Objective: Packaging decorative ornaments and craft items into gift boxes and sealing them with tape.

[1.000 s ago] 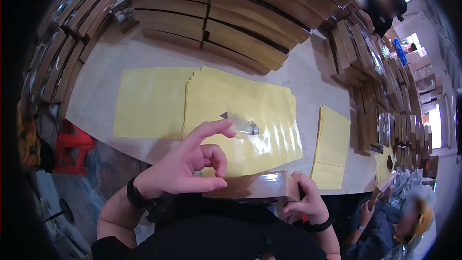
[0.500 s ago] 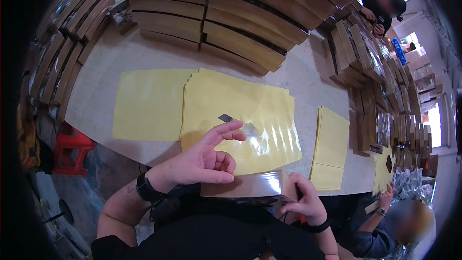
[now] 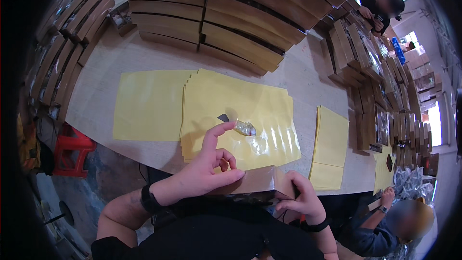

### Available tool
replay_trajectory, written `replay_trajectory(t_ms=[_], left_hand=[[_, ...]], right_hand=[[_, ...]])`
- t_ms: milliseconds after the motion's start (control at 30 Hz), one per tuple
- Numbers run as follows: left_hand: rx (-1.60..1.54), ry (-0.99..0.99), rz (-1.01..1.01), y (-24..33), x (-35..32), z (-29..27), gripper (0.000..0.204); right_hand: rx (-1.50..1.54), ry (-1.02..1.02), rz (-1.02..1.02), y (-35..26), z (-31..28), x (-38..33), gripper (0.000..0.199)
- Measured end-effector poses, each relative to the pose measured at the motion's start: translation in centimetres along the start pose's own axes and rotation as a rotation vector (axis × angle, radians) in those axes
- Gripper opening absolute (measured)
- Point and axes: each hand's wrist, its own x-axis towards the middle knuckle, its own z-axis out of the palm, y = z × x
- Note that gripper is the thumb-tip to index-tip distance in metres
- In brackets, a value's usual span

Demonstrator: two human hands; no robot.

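Close to my body is a brown cardboard box with a shiny side, tilted over the table's near edge. My right hand grips its right end, thumb below and fingers at the side. My left hand is open at the box's left part, its thumb tip at the upper edge, index finger raised and other fingers loosely curled. Just past that index fingertip, a shiny clear oval piece shows over the stack of yellow sheets; I cannot tell whether it touches the finger. A small dark piece lies beside it.
Tall stacks of brown boxes stand at the back, with more boxes at left and right. A folded yellow sheet pile lies to the right. A red stool stands at left. One person sits at right; another is farther back.
The box has tilted and shifted slightly right. My left hand has moved right, its thumb now at the box's upper edge. The clear piece beyond the index finger looks turned and brighter.
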Motion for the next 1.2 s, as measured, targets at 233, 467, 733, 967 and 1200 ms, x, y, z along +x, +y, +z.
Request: replay_trajectory(t_ms=[233,467,733,967,1200], left_hand=[[0.110,0.091,-0.075,0.0,0.9,1.1,0.076],[0.026,0.010,-0.055,2.1,0.5,-0.1,0.064],[0.051,0.172,0.003,3.1,0.1,-1.3,0.029],[0.014,0.075,0.095,2.7,-0.1,-1.7,0.051],[0.303,-0.294,0.365,3.0,-1.1,-2.2,0.139]], right_hand=[[-0.182,-0.006,-0.101,-0.8,0.3,0.2,0.056],[-0.044,0.065,-0.117,-1.3,0.2,-0.8,0.054],[0.018,0.087,-0.153,-0.3,0.6,-1.3,0.057],[0.046,0.094,-0.154,-0.1,0.7,-1.2,0.056],[0.636,0.312,-0.175,2.3,2.5,-2.3,0.081]])
